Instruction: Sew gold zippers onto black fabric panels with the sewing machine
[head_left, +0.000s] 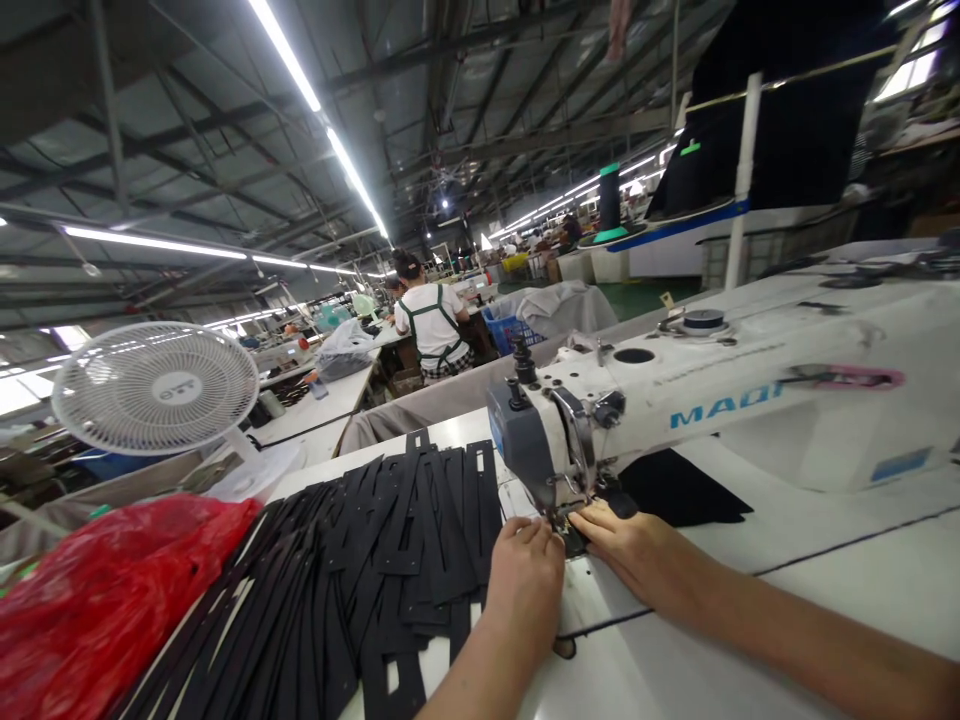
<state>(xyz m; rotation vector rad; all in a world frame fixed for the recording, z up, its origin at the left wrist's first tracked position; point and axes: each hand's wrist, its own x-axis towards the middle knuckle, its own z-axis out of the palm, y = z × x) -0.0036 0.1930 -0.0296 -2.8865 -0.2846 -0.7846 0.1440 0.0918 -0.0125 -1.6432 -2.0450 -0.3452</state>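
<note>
Under the head of a white sewing machine lies a small piece of black fabric, partly covered by my hands. My left hand is closed, fingers curled down at its near left side, just in front of the needle area. From the right, my right hand reaches in with its fingers pressed together on the fabric beside the presser foot. The fingertips and the exact grip are partly hidden. Behind my right hand, a larger black cloth piece lies flat on the machine bed.
Many black strips with cut-out slots are heaped left of my left hand. A red plastic bag and a white fan stand further left. Ahead, a person in a white top works at another table. A thread cone stands behind the machine.
</note>
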